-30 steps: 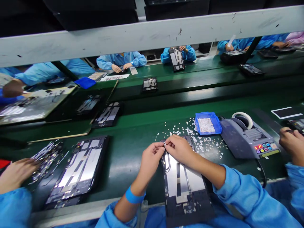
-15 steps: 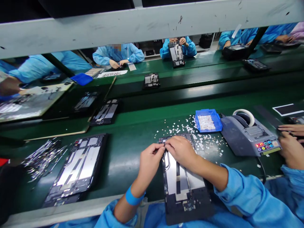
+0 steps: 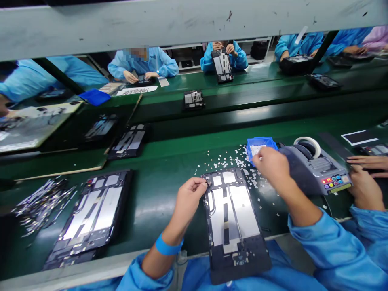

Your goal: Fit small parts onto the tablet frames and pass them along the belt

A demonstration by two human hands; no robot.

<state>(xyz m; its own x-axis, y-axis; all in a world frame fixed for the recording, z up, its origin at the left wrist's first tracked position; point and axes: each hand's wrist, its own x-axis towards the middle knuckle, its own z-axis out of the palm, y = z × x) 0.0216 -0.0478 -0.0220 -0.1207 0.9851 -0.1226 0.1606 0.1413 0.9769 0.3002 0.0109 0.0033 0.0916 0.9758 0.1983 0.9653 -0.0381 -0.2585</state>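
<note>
Opened tablet [image 3: 235, 214] overhanging the near edge of the green counter [image 3: 157, 202]
Red digits, too small to read, light the tape dispenser [image 3: 321, 169]; the tablet shows silver panels framed in black. Left hand [image 3: 188, 197] pinches its far-left corner; right hand [image 3: 273, 165] covers the blue tray [image 3: 262, 140], grip unclear.

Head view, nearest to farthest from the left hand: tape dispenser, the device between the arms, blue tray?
1. Device: right at the left hand, extending to its right.
2. Blue tray: beyond, to the right.
3. Tape dispenser: farther right, past the tray.
</note>
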